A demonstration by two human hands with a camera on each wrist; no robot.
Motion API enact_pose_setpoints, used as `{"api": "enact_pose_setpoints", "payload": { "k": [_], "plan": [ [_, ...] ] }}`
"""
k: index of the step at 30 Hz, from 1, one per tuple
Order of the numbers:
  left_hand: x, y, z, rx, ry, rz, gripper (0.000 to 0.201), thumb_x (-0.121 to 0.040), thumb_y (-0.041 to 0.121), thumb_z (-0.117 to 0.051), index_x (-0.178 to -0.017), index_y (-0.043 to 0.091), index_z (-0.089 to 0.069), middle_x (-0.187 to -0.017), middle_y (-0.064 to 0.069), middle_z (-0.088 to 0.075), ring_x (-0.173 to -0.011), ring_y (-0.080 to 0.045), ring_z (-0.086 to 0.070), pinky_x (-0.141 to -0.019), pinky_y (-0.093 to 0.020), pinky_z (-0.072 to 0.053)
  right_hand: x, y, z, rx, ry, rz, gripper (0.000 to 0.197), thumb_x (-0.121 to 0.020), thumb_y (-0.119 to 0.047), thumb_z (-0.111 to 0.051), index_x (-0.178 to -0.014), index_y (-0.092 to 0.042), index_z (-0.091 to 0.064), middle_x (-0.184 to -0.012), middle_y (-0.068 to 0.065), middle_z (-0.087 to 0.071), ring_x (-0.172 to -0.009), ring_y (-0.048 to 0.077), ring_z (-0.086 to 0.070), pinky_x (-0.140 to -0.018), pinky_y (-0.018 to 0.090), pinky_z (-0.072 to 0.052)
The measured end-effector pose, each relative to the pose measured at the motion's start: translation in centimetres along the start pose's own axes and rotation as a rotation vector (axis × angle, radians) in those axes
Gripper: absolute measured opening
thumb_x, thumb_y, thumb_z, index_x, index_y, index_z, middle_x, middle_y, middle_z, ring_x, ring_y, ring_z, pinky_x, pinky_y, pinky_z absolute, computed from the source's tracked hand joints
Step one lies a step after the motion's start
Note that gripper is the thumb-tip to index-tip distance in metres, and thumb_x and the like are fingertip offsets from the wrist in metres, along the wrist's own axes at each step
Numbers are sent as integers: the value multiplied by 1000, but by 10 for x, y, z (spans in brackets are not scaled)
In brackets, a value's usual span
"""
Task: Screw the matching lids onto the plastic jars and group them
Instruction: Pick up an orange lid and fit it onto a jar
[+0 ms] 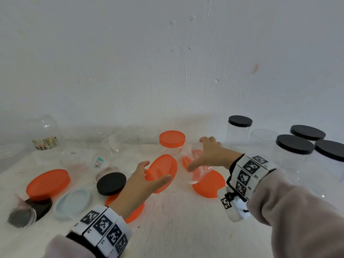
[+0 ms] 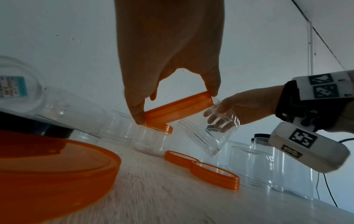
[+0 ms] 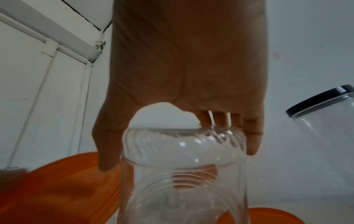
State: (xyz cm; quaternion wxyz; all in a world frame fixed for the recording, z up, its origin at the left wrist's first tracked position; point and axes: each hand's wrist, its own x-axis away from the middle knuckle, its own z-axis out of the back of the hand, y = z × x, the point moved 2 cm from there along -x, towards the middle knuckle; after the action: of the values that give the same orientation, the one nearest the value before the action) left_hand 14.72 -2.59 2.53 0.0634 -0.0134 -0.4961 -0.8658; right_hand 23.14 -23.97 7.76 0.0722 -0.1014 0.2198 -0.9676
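Observation:
My left hand (image 1: 149,174) grips an orange lid (image 1: 161,172) by its rim, tilted above the table; the left wrist view shows the same orange lid (image 2: 178,109) held between thumb and fingers. Just to its right, my right hand (image 1: 206,155) holds a clear jar (image 1: 195,170) by its base, lifted and tilted with its threaded mouth pointing down toward me. In the right wrist view the clear jar (image 3: 184,166) fills the lower middle, fingers round its bottom. Lid and jar are close but apart.
Loose orange lids (image 1: 208,185) (image 1: 47,183), a black lid (image 1: 111,183) and a pale lid (image 1: 73,201) lie on the white table (image 1: 176,220). An orange-lidded jar (image 1: 172,140) stands behind. Black-lidded jars (image 1: 295,151) are grouped at right. Several open clear jars (image 1: 83,157) crowd the back left.

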Motion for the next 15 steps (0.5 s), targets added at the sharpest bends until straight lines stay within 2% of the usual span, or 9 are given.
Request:
{"api": "enact_pose_setpoints", "payload": {
  "k": [2, 5, 7, 9, 13, 15],
  "plan": [
    [4, 0, 3, 52, 21, -6, 117, -46, 78, -60, -146, 31, -21, -146, -2, -39, -121, -20, -47, -93, -34, -40, 10, -4, -8, -29, -2, 25, 122, -53, -55, -83, -148, -20, -16, -138, 2, -24, -132, 26, -27, -105, 46, -38],
    [9, 0, 7, 122, 43, -19, 114, -47, 78, -60, -144, 30, -26, -142, -1, -43, -110, -14, -46, -89, -31, -37, 25, -10, -18, -140, -43, 75, 110, -60, -46, -84, -146, -33, -17, -127, -2, -23, -125, 26, -37, -103, 43, -41],
    [11, -2, 9, 149, 52, -9, 109, -49, 76, -61, -142, 30, -28, -139, 0, -45, -108, -15, -47, -89, -31, -37, 33, -13, -25, -155, -77, 92, 103, -62, -42, -83, -143, -33, -21, -123, -3, -24, -119, 24, -41, -97, 38, -43],
    [13, -6, 11, 172, 61, 6, 105, -51, 75, -61, -141, 30, -30, -138, 0, -46, -111, -17, -48, -91, -33, -37, 39, -15, -32, -170, -101, 97, 99, -62, -41, -83, -140, -29, -24, -126, -3, -28, -116, 21, -41, -94, 35, -44],
    [17, -13, 15, 203, 81, 26, 107, -48, 76, -62, -141, 31, -31, -136, 1, -47, -112, -17, -47, -90, -33, -35, 45, -17, -45, -202, -81, 88, 100, -60, -42, -82, -140, -29, -24, -133, -2, -31, -122, 23, -38, -100, 42, -43],
    [19, -16, 16, 211, 85, 32, 106, -48, 76, -61, -140, 33, -31, -136, 2, -46, -110, -16, -46, -88, -33, -34, 46, -17, -49, -204, -84, 82, 101, -59, -43, -81, -141, -34, -24, -133, 0, -28, -121, 26, -38, -99, 43, -44]
  ]
}}
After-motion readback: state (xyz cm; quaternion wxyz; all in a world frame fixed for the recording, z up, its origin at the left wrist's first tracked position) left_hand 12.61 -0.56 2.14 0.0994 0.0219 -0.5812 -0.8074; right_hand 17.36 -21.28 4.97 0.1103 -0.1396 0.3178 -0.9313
